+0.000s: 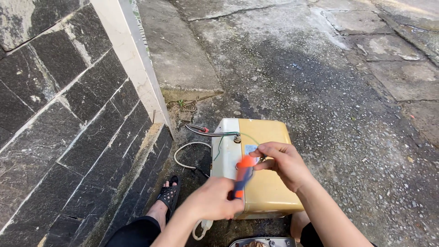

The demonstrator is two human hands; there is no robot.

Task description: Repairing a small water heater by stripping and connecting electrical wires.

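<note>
I see my left hand (212, 201) with its grip clenched around the blue-and-orange handle of a screwdriver (242, 176), which points up and away from me over the yellow box-shaped appliance (267, 183). My right hand (281, 162) hovers above the top face of that appliance, thumb and fingers pinched together at the orange end of the screwdriver; I cannot tell whether they hold some small part there. The appliance sits on the wet concrete ground (320, 91), just beside the foot of the dark stone wall (68, 119). A bundle of wires (208, 132) leaves the appliance's far left corner, and a white cable (185, 153) loops on the ground beside it. My sandalled foot (169, 194) rests near the wall.
</note>
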